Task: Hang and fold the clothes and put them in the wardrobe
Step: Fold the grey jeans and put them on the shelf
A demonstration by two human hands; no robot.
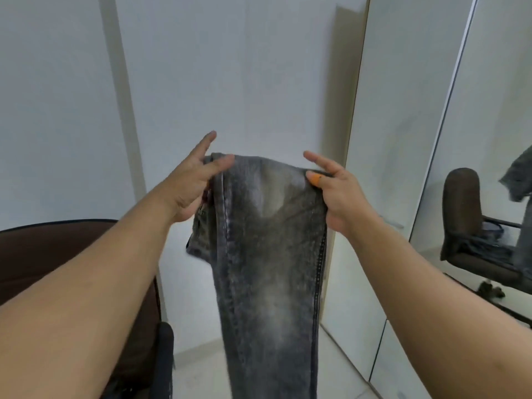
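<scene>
While both hands pinch its top edge, left hand (pixel 188 182), right hand (pixel 336 194), grey jeans (pixel 267 254) hang, hems cut off below.

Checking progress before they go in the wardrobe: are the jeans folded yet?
Not folded into a stack: the jeans hang lengthwise, legs together, pinched at the top by the left hand and right hand.
</scene>
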